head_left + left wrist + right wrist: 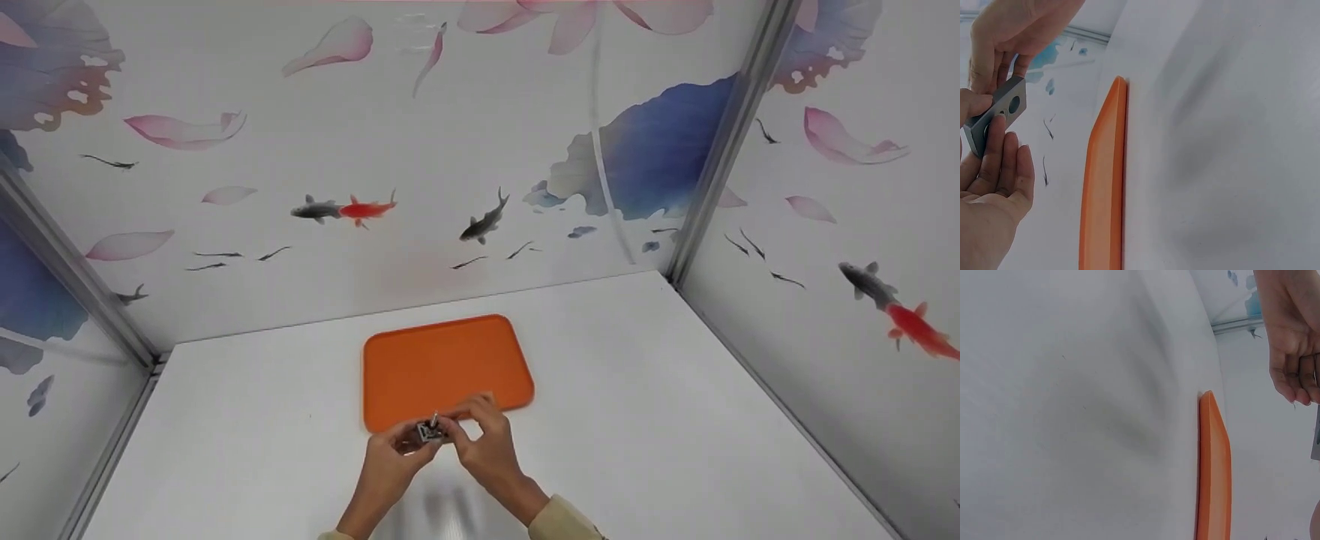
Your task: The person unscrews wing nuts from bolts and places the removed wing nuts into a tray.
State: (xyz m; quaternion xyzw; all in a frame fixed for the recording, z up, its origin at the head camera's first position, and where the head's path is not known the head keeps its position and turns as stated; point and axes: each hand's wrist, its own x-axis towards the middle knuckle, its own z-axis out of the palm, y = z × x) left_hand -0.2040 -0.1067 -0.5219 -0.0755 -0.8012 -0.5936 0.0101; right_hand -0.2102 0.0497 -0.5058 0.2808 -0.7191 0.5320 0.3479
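Note:
Both hands are together over the tray's near edge in the head view, around a small grey metal block. My left hand grips the block from the left. In the left wrist view, a fingertip of that hand lies against the face of the block, beside a round hole. A short shiny pin stands up at the block. My right hand has its bent thumb and fingers at the block's right side, pinching it. Only a sliver of the block shows in the right wrist view.
An orange tray lies on the white table, just beyond the hands. Printed white panels with fish and petals enclose the table at the back and sides, joined by grey metal posts.

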